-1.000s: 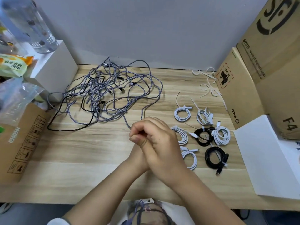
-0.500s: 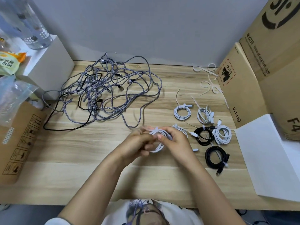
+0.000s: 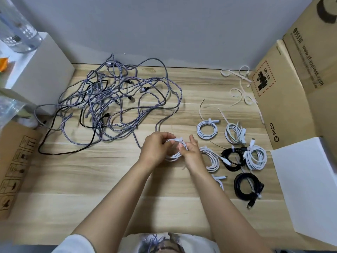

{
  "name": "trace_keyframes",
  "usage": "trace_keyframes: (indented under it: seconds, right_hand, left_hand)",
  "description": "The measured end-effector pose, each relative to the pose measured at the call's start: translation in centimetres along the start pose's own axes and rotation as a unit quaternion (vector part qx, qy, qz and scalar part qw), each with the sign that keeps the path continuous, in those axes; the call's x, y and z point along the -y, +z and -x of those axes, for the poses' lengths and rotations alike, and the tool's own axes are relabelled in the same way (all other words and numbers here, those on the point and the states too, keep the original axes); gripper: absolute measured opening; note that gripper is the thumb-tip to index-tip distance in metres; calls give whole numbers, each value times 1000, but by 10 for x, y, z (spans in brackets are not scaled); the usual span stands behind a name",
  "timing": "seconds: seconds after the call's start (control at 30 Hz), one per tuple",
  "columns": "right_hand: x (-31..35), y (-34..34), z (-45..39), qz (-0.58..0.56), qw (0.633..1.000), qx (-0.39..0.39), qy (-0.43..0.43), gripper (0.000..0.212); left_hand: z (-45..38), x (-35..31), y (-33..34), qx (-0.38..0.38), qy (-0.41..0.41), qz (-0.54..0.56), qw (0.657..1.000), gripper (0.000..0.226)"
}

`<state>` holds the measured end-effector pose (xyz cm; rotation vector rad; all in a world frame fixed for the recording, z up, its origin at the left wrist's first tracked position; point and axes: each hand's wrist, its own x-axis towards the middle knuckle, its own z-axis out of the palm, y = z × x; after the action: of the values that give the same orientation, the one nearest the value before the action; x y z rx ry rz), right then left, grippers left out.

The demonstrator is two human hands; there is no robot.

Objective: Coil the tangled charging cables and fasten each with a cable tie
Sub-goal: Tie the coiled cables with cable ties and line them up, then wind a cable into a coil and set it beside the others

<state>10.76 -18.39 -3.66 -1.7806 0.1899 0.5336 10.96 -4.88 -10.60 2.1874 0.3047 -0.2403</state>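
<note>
Head view: clasp parted; left hand [image 3: 155,148] and right hand [image 3: 190,152] now grip white coil [image 3: 175,155] between them, tie pending.

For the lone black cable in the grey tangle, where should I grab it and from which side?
Take the black cable on its long bare run along the near-left edge of the grey tangle, coming from the front-left. There it lies flat on the table with no grey strands across it; farther back it threads under the pile. Both hands now hold a white coil.
</note>
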Motion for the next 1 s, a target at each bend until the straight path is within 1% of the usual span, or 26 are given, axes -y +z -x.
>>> trace_keyframes:
  seconds: [0.07,0.2,0.27,0.37,0.53,0.6,0.7,0.8,0.87,0.93,1.0]
  right_hand:
    - [-7,-8,-1,22,999,-46,8,22]
    - [-13,-24,-2,90,989,-114,5,24]
    - [-14,-32,-3,132,980,-146,-7,22]
    - [-11,-43,-2,200,966,-166,-8,22]
    - [-6,-52,1,248,948,-196,-19,26]
    - [-5,-55,1,275,940,-200,-22,27]
    - [-3,-55,0,295,938,-180,-14,28]
    - [1,-54,0,300,942,-150,-2,33]
    - [4,-53,2,304,942,-140,-8,37]
    - [11,-51,5,311,940,-138,-35,38]
    - [19,-46,8,311,938,-136,-74,35]
  left_hand:
    - [17,-48,-18,17,-7,32,999,13]
    - [18,-81,-19,48,-21,48,997,15]
    - [14,-86,-12,65,-29,34,997,17]
    - [16,-88,0,78,-22,11,997,19]
    - [25,-95,10,82,8,10,997,32]
    - [29,-98,12,81,3,20,997,33]
    - [33,-98,12,80,-11,28,996,33]
    - [37,-97,8,96,-9,35,995,44]
    - [42,-98,2,102,3,47,994,48]
    - [51,-95,-9,70,31,62,995,43]
    - [61,-88,-26,-9,64,92,994,37]
